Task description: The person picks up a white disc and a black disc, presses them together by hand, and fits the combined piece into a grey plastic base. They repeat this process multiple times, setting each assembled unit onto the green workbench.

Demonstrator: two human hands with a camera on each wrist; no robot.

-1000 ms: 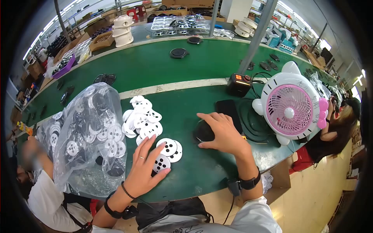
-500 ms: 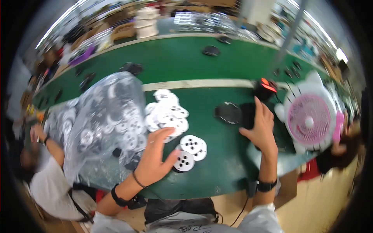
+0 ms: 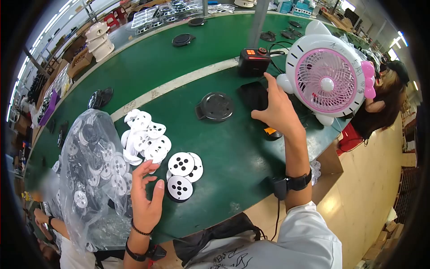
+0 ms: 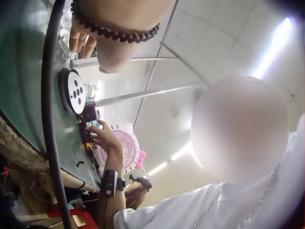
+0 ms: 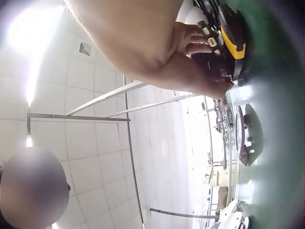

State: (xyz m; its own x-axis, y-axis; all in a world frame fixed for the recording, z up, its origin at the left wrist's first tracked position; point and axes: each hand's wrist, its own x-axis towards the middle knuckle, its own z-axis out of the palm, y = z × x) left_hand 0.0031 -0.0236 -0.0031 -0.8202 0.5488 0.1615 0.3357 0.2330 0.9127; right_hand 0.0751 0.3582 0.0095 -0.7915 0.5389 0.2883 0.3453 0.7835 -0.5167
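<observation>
In the head view my left hand [image 3: 148, 197] is at the near edge of a heap of white discs [image 3: 145, 136], its fingers loosely bent and thumb apart, holding nothing. Just right of it lies a small group of white discs with black holes [image 3: 181, 163]; the nearest disc [image 3: 180, 188] sits on a dark round part. My right hand [image 3: 282, 110] has its fingers and thumb spread, beside a flat black object [image 3: 253, 95] that it partly overlaps. Left of that, a round black part with a side tab [image 3: 217, 106] lies alone on the green table. Nothing shows in the right hand.
A clear plastic bag of white discs [image 3: 96, 175] stands at the left. The pink and white fan [image 3: 309, 58] and a black box with orange lights [image 3: 254, 62] are at the right. A yellow and black tool [image 5: 232, 44] lies by the right hand. Other people sit on both sides.
My right hand has let go of the round black part and moved right, away from it. The left hand has drawn back a little from the white discs. The head view has shifted.
</observation>
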